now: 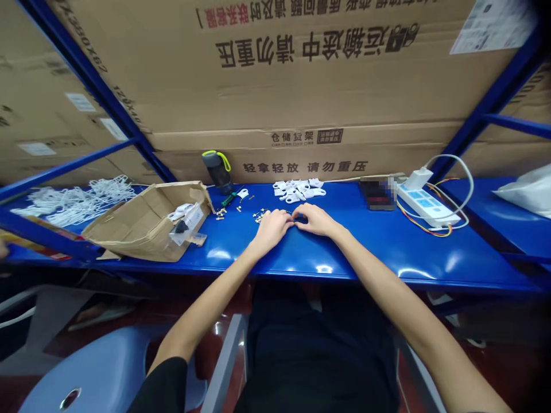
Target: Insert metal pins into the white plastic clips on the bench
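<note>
My left hand (pixel 274 226) and my right hand (pixel 316 219) meet fingertip to fingertip over the blue table (pixel 344 252). The fingers of both are pinched together, and what lies between them is too small and hidden to make out. Just left of my left fingers is a scatter of tiny brass-coloured parts (pixel 260 215). Behind both hands lies a heap of white plastic pieces (pixel 297 190) with ring-shaped ends. Farther left are a few more small brass-coloured parts (pixel 221 214), a green-handled tool (pixel 229 199) and a single white piece (pixel 243 193).
An open cardboard box (pixel 129 232) holding bagged parts stands at left, with tangled white cords (pixel 81 201) beyond. A dark bottle (pixel 218 175) stands against the cardboard wall (pixel 279 103). Rightward are a dark, partly blurred object (pixel 376 194) and a power strip (pixel 430 207) with loose cables.
</note>
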Demonstrator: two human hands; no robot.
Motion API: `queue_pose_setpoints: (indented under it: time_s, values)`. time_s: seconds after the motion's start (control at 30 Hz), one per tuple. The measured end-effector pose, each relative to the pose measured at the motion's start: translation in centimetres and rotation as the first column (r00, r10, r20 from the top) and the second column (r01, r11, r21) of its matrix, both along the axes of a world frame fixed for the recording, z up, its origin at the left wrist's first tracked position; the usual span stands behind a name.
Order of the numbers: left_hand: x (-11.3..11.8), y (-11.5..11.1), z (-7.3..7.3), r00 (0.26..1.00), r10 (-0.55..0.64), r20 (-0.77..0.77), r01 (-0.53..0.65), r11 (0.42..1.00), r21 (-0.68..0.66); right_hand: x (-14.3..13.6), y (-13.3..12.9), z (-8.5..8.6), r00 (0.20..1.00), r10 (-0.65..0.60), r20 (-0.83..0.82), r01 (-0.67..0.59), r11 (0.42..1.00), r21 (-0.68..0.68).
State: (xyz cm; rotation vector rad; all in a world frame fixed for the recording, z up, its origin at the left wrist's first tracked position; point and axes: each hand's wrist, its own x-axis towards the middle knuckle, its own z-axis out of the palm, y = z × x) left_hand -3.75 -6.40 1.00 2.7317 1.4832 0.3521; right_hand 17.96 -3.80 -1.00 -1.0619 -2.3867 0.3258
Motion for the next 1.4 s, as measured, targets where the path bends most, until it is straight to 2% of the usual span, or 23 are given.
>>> queue_pose_setpoints:
  time_s: [0.07, 0.17, 0.33, 0.43, 0.57, 0.73, 0.93, 1.17, 1.3, 1.4]
  values:
    - [0.7, 1.5, 0.4, 0.999, -0.032, 0.017, 0.033, 0.998, -0.049, 0.4, 0.4, -0.1, 0.997, -0.074, 0.016, 0.075, 0.997, -0.019]
    - [0.6, 2.8, 0.5, 0.995, -0.063, 0.077, 0.071, 0.993, -0.097, 0.9, 0.6, 0.1, 0.99, -0.131, 0.049, 0.134, 0.99, -0.042]
    - [-0.3, 3.4, -0.3, 0.976, -0.022, 0.217, 0.054, 0.989, -0.14, 0.7, 0.2, 0.7, 0.984, -0.159, 0.085, 0.164, 0.985, -0.059]
    - [-0.3, 3.8, -0.7, 0.966, -0.058, 0.252, 0.096, 0.985, -0.141, 0.7, -0.2, 0.8, 0.979, -0.174, 0.108, 0.179, 0.983, -0.04]
    - [0.0, 4.2, -1.1, 0.959, -0.142, 0.246, 0.167, 0.982, -0.084, 0.6, -0.3, 0.7, 0.967, -0.208, 0.145, 0.21, 0.978, -0.005]
    - [-0.2, 3.7, -1.6, 0.965, -0.143, 0.22, 0.143, 0.99, 0.017, 0.3, -0.3, 0.8, 0.969, -0.2, 0.142, 0.198, 0.98, 0.035]
    - [-0.9, 3.5, -1.4, 0.973, -0.166, 0.16, 0.159, 0.986, 0.055, -0.1, -0.7, 1.6, 0.962, -0.205, 0.179, 0.195, 0.978, 0.075]
    - [-1.5, 3.6, -1.1, 0.987, -0.111, 0.115, 0.103, 0.992, 0.069, -0.3, -0.7, 2.0, 0.954, -0.244, 0.174, 0.236, 0.969, 0.068]
    - [-3.2, 4.0, -0.6, 0.994, -0.051, 0.099, 0.043, 0.996, 0.081, 1.1, -0.3, 1.9, 0.932, -0.336, 0.137, 0.327, 0.941, 0.083]
    - [-4.4, 4.2, -0.3, 0.994, -0.055, 0.098, 0.047, 0.995, 0.084, 2.1, 0.1, 1.7, 0.918, -0.365, 0.152, 0.356, 0.931, 0.085]
